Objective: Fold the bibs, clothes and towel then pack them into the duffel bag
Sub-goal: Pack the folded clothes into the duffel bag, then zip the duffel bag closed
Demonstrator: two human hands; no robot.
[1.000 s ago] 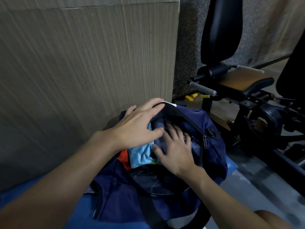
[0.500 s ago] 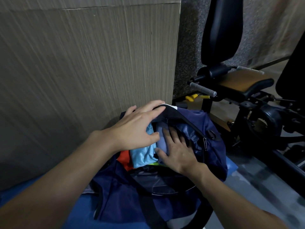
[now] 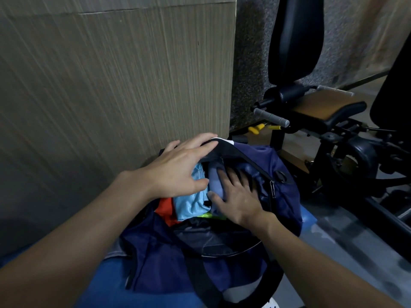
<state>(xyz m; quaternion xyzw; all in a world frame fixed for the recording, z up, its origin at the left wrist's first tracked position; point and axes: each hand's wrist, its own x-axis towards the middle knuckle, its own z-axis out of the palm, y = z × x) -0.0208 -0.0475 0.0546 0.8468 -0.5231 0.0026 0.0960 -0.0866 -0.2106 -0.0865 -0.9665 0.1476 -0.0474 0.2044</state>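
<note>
Fingers (image 3: 198, 150) of the left hand (image 3: 175, 174) lie straight on the far rim of the duffel bag (image 3: 169, 265). The right hand (image 3: 240, 198) is flat too, pressing a folded blue-grey cloth (image 3: 216, 185) inside the bag, beside a light blue cloth (image 3: 189, 205). This looks like the packing step. Next, the cloth needs a firm push deeper.

We seem to be in a gym: a black-framed exercise machine (image 3: 347, 152) stands close by, with a tall padded backrest (image 3: 295, 38), a padded seat (image 3: 329, 111), a grey foam handle grip (image 3: 271, 117) and speckled rubber matting (image 3: 251, 63) behind it.
</note>
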